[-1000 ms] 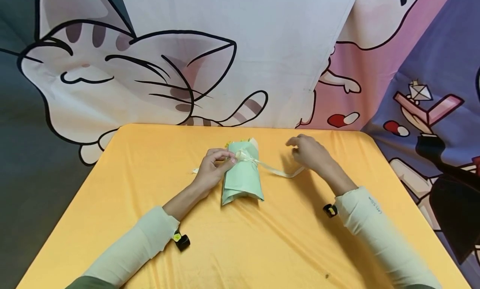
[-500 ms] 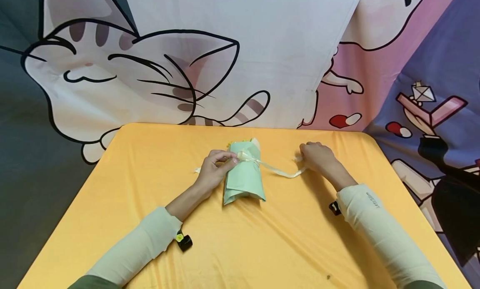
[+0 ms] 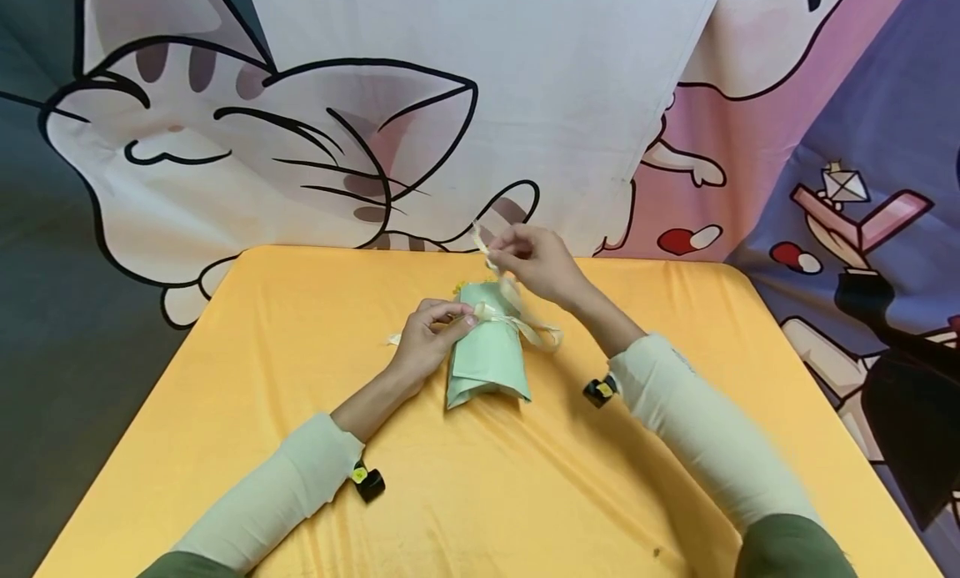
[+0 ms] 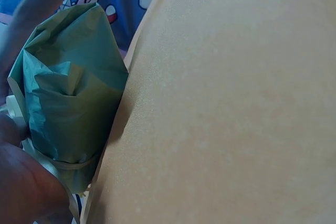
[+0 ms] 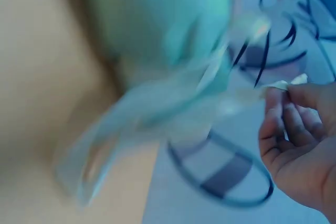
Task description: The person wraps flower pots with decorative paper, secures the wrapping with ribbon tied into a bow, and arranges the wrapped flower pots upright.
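A small bouquet wrapped in mint-green paper (image 3: pixel 487 365) lies on the yellow cloth, with bits of yellow flower (image 3: pixel 459 288) peeking out at its far end. Cream ribbon (image 3: pixel 551 338) goes round its middle. At the wrap's left side my left hand (image 3: pixel 426 338) pinches a loop of the ribbon between thumb and fingers; the left wrist view shows the folded paper (image 4: pixel 79 114) close beside that hand. Raised above the bouquet's far end, my right hand (image 3: pixel 543 265) pinches the ribbon's free end. In the right wrist view the slack ribbon (image 5: pixel 131 119) hangs in a blurred loop.
A yellow cloth (image 3: pixel 300 311) covers the table, its far edge close behind the bouquet. Behind it hangs a backdrop (image 3: pixel 570 103) printed with a cartoon cat. Another ribbon end (image 3: pixel 393 339) shows left of the left hand.
My right hand has gone from the right of the bouquet up and left over its far end, bringing the ribbon's free end along. My left hand has stayed in place.
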The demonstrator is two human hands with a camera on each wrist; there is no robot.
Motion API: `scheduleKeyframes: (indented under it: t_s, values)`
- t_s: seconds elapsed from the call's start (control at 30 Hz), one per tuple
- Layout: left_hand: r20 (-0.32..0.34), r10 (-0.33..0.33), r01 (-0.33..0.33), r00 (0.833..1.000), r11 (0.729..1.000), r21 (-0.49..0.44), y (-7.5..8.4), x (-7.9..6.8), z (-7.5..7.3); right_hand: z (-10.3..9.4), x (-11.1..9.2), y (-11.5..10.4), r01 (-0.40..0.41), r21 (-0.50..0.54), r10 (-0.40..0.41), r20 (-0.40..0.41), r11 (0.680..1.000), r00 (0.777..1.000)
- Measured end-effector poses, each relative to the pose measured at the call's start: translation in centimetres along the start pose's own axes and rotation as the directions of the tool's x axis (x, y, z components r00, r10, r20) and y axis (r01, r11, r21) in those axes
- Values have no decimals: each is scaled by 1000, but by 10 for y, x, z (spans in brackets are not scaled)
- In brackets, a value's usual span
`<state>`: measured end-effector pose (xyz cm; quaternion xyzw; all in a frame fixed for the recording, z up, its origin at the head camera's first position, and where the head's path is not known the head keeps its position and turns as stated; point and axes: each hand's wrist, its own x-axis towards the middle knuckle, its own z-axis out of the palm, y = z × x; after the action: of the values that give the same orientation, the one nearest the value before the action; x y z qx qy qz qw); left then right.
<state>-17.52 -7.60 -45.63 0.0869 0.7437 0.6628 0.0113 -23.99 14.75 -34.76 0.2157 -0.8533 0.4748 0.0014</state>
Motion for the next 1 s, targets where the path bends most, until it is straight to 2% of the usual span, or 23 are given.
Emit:
scheduleKeyframes:
  t_s: [0.07,0.13,0.27,0.33,0.5,0.63,0.8,1.0]
  values:
    - [4,3,-3,1000,1000,5,-1,0,0,11,8,-12,20,84,-19,-12,996,1000]
    - [7,10,-10,1000,1000,5,-1,0,1,20,13,-21,15,91,-16,18,996,1000]
    - [7,31,-31,999,1000,2,-2,0,2,28,15,-25,21,-89,-8,139,996,990]
    - [0,37,-37,999,999,1,-3,0,2,26,10,-22,25,-167,1,154,986,988]
    - [-15,37,-36,999,999,3,-2,0,3,12,-17,-5,-25,-162,38,77,987,996]
    - [-18,29,-29,999,1000,2,0,1,2,7,-44,17,8,-172,6,80,985,997]
    - [-10,24,-24,1000,1000,8,2,2,-1,23,-63,34,64,-166,-57,47,984,997]
    - [-16,20,-20,1000,1000,-4,0,3,-1,45,-63,35,80,-141,-83,-19,987,996]
